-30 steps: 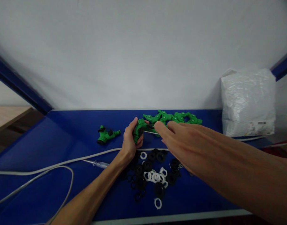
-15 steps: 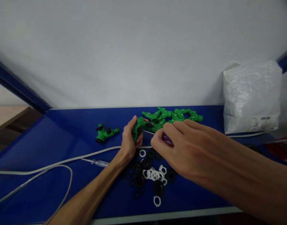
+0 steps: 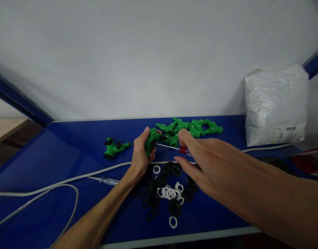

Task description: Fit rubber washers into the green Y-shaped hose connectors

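My left hand [image 3: 141, 152] is closed round a green Y-shaped hose splitter [image 3: 150, 141] with black valve levers, held just above the table. My right hand [image 3: 209, 160] holds a screwdriver [image 3: 183, 150] with a red and clear handle. The thumb stands away from the handle, which rests by the index finger and partly hides in the palm. Its thin shaft points left, and the tip meets the splitter near a black lever. To the left lies another green splitter [image 3: 114, 148] with black fittings. Behind my hands lie several green splitters [image 3: 174, 128] without black levers.
White ring washers [image 3: 170, 193] and black caps and rings [image 3: 174, 207] lie in front of my hands. A clear-handled screwdriver [image 3: 109, 181] and a pale cable [image 3: 96, 172] are at left. A white plastic-wrapped package [image 3: 275, 107] stands at back right on the blue table [image 3: 70, 148].
My right thumb has moved off the screwdriver handle and the fingers have loosened, showing its red part. The screwdriver tip stays at the splitter. The view has shifted slightly.
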